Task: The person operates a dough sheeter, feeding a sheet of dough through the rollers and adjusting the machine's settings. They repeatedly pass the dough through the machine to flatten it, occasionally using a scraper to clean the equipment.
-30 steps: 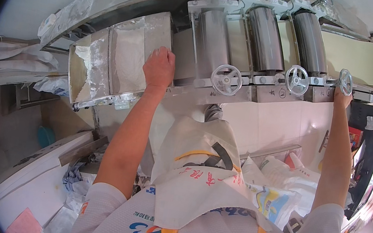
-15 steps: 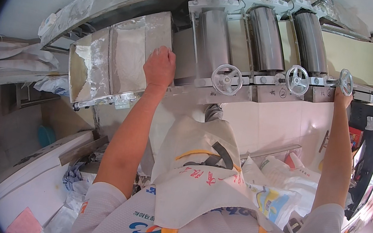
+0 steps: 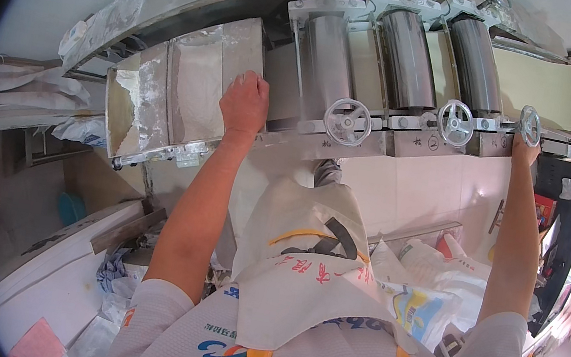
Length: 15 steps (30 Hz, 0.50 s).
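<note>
No mvmt: left grip [image 3: 243, 103] on hopper [image 3: 188, 88].

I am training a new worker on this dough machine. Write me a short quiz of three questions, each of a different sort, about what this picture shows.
1. True or false: the right hand is at the handwheel farthest to the person's right.
2. What does the left hand rest on? A) a steel roller B) the edge of the floury hopper C) a sack
3. Fill in: the machine front shows ___ handwheels.

Key
1. True.
2. B.
3. Three: the left one, the middle one and the right one.
</note>
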Motion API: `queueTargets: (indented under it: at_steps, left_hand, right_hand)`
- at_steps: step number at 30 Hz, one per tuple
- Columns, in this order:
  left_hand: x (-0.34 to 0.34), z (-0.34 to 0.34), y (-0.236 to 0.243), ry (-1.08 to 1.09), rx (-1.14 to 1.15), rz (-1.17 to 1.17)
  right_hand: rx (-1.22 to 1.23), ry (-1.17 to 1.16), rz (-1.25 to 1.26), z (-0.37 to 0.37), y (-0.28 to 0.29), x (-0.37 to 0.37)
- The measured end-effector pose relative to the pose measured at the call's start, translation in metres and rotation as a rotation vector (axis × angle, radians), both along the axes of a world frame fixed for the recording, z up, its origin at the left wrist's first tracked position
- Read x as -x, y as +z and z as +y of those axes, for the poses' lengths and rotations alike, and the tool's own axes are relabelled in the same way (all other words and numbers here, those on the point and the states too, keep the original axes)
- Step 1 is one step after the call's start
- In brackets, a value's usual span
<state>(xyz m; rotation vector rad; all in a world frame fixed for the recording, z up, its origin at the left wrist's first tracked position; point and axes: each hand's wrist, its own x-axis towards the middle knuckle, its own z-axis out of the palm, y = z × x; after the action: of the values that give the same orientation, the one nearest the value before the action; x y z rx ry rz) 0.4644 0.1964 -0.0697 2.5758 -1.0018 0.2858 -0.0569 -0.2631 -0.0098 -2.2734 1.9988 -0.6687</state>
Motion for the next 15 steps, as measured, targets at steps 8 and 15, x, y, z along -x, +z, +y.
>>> queueTargets:
  at_steps: [8,15]
  left_hand:
    - [0.000,0.002,-0.002,0.003,0.002,-0.019]
    - [0.000,0.002,0.001,0.005,-0.011,-0.010]
  right_hand:
    - [-0.017,-0.099,0.046,0.006,0.004,-0.015]
    - [-0.025,-0.055,0.060,0.011,0.011,-0.018]
